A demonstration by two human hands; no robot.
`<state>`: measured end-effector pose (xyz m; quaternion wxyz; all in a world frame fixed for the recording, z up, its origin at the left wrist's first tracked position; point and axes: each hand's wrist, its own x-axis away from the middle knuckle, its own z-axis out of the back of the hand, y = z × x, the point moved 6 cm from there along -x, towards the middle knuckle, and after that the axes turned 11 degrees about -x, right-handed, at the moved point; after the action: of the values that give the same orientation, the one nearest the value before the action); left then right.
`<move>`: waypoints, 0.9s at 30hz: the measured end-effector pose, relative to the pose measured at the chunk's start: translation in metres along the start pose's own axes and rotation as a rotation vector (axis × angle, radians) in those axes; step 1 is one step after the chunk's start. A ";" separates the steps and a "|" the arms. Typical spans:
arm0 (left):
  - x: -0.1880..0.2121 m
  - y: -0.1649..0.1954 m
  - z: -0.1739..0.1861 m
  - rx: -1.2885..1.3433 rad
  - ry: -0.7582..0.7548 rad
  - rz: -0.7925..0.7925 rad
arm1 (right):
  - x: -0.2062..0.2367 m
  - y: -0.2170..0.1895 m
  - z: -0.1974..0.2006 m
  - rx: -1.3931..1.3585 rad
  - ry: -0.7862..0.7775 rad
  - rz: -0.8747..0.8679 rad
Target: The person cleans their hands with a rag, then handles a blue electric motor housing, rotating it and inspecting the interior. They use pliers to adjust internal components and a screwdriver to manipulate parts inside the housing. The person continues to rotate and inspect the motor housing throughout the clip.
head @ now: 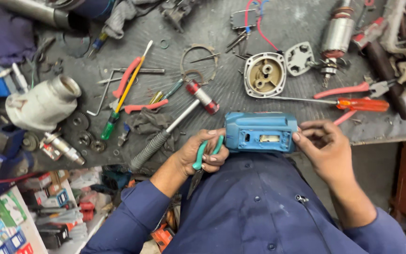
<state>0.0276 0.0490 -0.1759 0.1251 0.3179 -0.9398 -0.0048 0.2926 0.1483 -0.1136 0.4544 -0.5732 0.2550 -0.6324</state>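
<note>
My left hand point(198, 157) is closed around a pair of green-handled pliers point(202, 162), jaws pointing down toward my body, so the tool stays ready while the same hand braces the blue power-tool housing point(261, 131) at its left end. My right hand point(323, 146) meets the housing at its right end; thumb and fingertips are drawn together against the casing edge, and I cannot tell whether they pinch a small part. The housing sits at the near edge of the workbench point(222, 89), pressed against my torso, open face up, which steadies it between both hands. Just beyond it lies a round gear case point(264, 74) beside a grey cover plate point(300, 58). An orange-handled screwdriver point(348, 103) lies to the right, within reach. A hammer point(177, 123) lies to the left.
</note>
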 end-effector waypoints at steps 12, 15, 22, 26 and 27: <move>0.001 0.003 -0.013 0.022 -0.103 0.093 | 0.061 -0.105 -0.085 0.704 -0.142 0.798; 0.006 0.003 -0.015 -0.048 -0.118 0.102 | 0.055 -0.102 -0.093 0.773 -0.082 0.763; -0.005 -0.006 -0.014 0.135 -0.209 0.088 | 0.059 -0.084 -0.085 0.670 -0.044 0.798; -0.010 -0.005 -0.016 0.058 -0.249 0.107 | 0.064 -0.080 -0.082 0.672 -0.039 0.797; -0.009 -0.004 -0.015 0.009 -0.223 0.113 | 0.064 -0.080 -0.081 0.669 -0.041 0.789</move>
<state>0.0406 0.0526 -0.1636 0.0184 0.2625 -0.9643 -0.0290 0.1969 0.1132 -0.0323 0.8216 -0.2692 0.2268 -0.4484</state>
